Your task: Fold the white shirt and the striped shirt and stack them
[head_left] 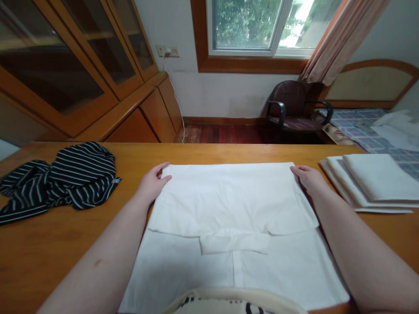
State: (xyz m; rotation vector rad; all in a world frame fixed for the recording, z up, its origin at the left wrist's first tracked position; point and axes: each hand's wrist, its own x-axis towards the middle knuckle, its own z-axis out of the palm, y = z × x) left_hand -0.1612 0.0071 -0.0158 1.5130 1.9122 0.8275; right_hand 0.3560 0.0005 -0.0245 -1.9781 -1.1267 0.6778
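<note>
The left hand (153,182) pinches the white garment (229,200) at ten o'clock, the right hand (307,179) at two, and it extends from both toward six o'clock.

We have white garment (225,200) in matt, lightly creased cloth; striped bundle (85,174), matt cloth; desk (29,253), smooth wood, soft sheen; cabinet (153,113), wood and smooth glass
</note>
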